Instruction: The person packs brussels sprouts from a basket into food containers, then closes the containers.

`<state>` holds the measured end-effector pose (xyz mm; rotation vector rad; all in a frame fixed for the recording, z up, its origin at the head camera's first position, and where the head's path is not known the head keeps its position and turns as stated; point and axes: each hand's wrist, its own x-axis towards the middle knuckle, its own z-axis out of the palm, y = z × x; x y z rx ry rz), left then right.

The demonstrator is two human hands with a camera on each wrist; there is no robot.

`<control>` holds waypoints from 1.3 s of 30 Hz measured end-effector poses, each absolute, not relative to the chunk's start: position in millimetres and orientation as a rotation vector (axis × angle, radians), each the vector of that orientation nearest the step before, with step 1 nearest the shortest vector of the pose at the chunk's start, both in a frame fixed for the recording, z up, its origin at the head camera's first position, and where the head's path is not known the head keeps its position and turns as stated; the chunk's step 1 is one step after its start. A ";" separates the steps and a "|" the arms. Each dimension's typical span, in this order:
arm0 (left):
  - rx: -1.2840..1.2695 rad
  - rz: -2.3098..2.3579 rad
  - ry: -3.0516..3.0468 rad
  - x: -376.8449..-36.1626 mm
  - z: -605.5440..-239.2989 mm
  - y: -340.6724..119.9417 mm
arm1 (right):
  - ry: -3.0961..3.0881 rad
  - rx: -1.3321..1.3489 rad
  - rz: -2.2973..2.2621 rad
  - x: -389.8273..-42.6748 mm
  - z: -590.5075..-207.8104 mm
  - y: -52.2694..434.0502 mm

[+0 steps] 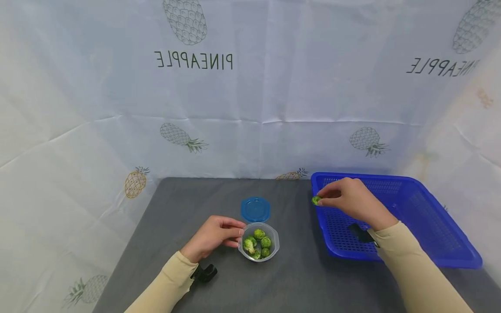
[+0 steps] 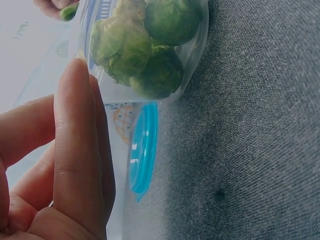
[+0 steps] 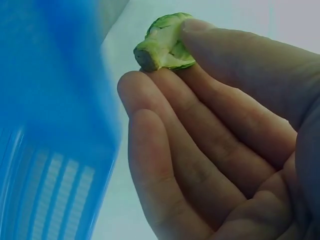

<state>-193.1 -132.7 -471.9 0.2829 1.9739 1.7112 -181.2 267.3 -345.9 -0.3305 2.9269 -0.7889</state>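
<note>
A clear plastic container (image 1: 274, 234) with several Brussels sprouts (image 1: 259, 234) inside stands on the grey cloth. My left hand (image 1: 214, 234) is at the left side of its rim, thumb and fingertips on the edge; the exact contact is partly hidden. In the left wrist view, sprouts (image 2: 172, 20) show through the clear wall. My right hand (image 1: 354, 200) pinches a single Brussels sprout (image 3: 167, 42) between thumb and fingertips, its cut stem facing out. That hand is above the left edge of a blue plastic basket (image 1: 420, 221).
A round blue lid (image 1: 255, 209) lies flat on the cloth just behind the container. The perforated basket takes up the right side of the table (image 1: 219, 282). White curtains with pineapple prints (image 1: 270, 95) hang behind and at both sides.
</note>
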 end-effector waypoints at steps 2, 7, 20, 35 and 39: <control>0.286 1.707 1.979 -193.2 -471.6 -133.3 | 2.912 -0.356 -0.820 -181.4 -348.6 249.0; 0.290 1.710 1.989 -193.1 -472.1 -132.8 | 2.871 -0.428 -0.878 -180.9 -357.2 202.8; 0.278 1.706 2.005 -195.4 -470.7 -133.1 | 2.801 -0.587 -0.948 -161.7 -393.7 127.4; 0.286 1.723 2.020 -195.7 -472.4 -135.7 | 2.807 -0.632 -0.906 -156.4 -418.2 117.1; 0.284 1.722 2.023 -196.1 -473.6 -135.6 | 2.816 -0.643 -0.897 -156.6 -419.9 116.7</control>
